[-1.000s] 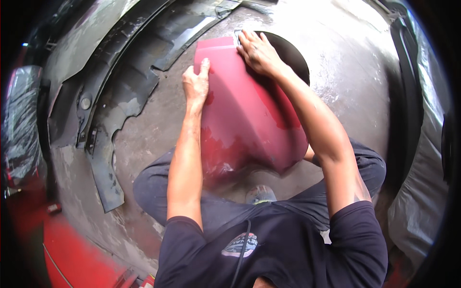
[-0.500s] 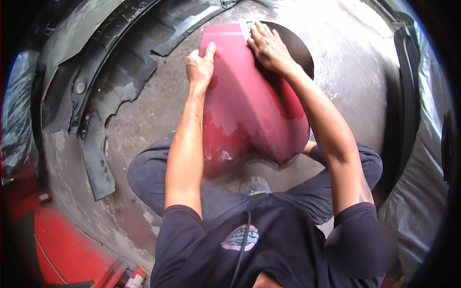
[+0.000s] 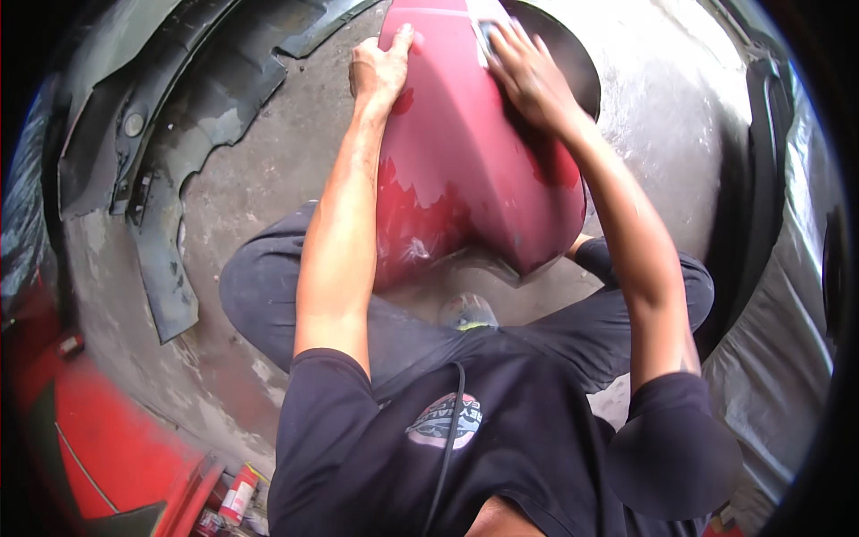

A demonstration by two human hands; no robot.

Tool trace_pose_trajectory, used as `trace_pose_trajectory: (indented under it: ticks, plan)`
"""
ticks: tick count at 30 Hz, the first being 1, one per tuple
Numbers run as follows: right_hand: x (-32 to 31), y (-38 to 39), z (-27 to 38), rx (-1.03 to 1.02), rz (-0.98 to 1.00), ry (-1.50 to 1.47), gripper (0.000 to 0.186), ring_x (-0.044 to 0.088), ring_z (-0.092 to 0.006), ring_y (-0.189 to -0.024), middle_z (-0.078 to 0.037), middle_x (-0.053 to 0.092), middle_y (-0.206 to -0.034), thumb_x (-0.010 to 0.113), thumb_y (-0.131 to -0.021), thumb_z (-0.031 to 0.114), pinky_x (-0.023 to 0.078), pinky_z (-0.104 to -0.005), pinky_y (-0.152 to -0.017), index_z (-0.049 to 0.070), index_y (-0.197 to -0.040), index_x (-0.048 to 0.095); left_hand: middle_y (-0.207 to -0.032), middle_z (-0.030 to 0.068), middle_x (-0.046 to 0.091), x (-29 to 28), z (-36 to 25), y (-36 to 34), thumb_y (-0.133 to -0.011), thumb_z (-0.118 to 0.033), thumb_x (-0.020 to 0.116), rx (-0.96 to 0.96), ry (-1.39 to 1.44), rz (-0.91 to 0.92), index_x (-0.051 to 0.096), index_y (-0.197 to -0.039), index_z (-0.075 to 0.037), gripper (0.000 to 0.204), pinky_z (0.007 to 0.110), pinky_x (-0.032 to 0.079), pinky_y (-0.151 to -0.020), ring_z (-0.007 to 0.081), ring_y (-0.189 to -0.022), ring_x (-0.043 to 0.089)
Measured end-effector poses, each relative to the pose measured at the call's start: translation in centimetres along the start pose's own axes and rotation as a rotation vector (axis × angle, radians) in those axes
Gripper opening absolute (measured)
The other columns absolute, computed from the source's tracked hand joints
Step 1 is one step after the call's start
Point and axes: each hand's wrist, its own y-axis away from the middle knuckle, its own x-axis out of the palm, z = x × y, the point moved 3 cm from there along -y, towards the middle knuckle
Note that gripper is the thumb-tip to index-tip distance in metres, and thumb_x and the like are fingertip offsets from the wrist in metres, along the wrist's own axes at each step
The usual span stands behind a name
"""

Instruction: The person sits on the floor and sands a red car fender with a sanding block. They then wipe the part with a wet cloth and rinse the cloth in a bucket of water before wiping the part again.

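A red car fender (image 3: pixel 447 161) stands between my bent legs, its surface part dull, part glossy and wet-looking near the bottom. My left hand (image 3: pixel 380 67) grips its left edge near the top, thumb on the face and fingers wrapped behind. On the upper right of the face lies my right hand (image 3: pixel 534 80), slightly blurred, fingers stretched out and pressing a small grey-white sheet (image 3: pixel 484 41) that looks like sandpaper. Most of the sheet is hidden under the fingers. Past the right hand, the dark inner curve (image 3: pixel 573 63) of the fender shows.
Dark bumper-like parts (image 3: pixel 170 152) lie along the left on the grey concrete floor (image 3: pixel 259 161). At the right stand a long black part (image 3: pixel 765 179) and silvery sheeting (image 3: pixel 761 376). A red panel (image 3: pixel 116 421) and a red-and-white can (image 3: pixel 238 494) are at the lower left.
The right hand has slid with the sheet down the fender's face, toward me. The left hand keeps its grip. The whole view has shifted, so the fender sits higher in it.
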Motion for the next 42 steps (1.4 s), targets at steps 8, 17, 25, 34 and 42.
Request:
trace_pose_trajectory:
  ticks: [8,17,25,34,42]
  plan:
    - [-0.3,2.1,-0.3,0.110,-0.042,-0.077,0.049,0.035,-0.0323,-0.153,-0.015,0.043,-0.162,0.050,-0.108,0.031,0.031,-0.0527,-0.122,0.004,-0.149,0.050,-0.090,0.0146,0.074,-0.1,0.1,1.2,-0.098,-0.048,0.065,0.048,0.121,0.051,0.073,-0.102,0.000,0.048,0.040,0.052,-0.074,0.0231,-0.082,0.069]
    - [0.1,-0.1,0.3,0.165,-0.067,-0.172,0.048,0.035,-0.0356,-0.153,-0.016,0.045,-0.160,0.048,-0.108,0.029,0.032,-0.0466,-0.123,0.003,-0.148,0.052,-0.117,0.0133,0.067,-9.2,6.5,9.3,-0.100,-0.060,0.061,-0.406,0.196,0.510,0.061,-0.131,-0.003,0.064,0.039,0.055,-0.073,0.0201,-0.094,0.066]
    - [0.3,-0.1,0.0,0.141,-0.113,-0.346,0.044,0.036,-0.0383,-0.151,-0.020,0.047,-0.157,0.049,-0.108,0.027,0.034,-0.0441,-0.122,0.006,-0.146,0.056,-0.081,-0.0001,0.066,-11.6,8.8,19.4,-0.093,-0.051,0.077,-0.412,0.164,0.580,0.073,-0.106,-0.001,0.052,0.028,0.048,-0.064,0.0069,-0.071,0.058]
    - [0.8,0.6,-1.9,0.084,-0.122,-0.013,0.036,0.046,-0.0389,-0.138,-0.019,0.048,-0.151,0.042,-0.109,0.025,0.043,-0.0578,-0.103,0.006,-0.136,0.054,-0.067,0.0014,0.065,-10.8,6.7,16.4,-0.092,-0.025,0.081,-0.236,0.224,0.317,0.071,-0.074,-0.003,0.030,0.028,0.045,-0.053,0.0078,-0.058,0.055]
    - [-2.1,1.8,2.8,-0.048,-0.079,0.103,0.048,0.046,-0.0335,-0.143,-0.015,0.051,-0.154,0.047,-0.106,0.029,0.034,-0.0500,-0.119,0.007,-0.148,0.050,-0.075,0.0011,0.068,-9.6,7.0,16.0,-0.093,-0.031,0.081,-0.200,0.288,0.154,0.071,-0.087,-0.003,0.031,0.025,0.048,-0.054,0.0087,-0.060,0.059]
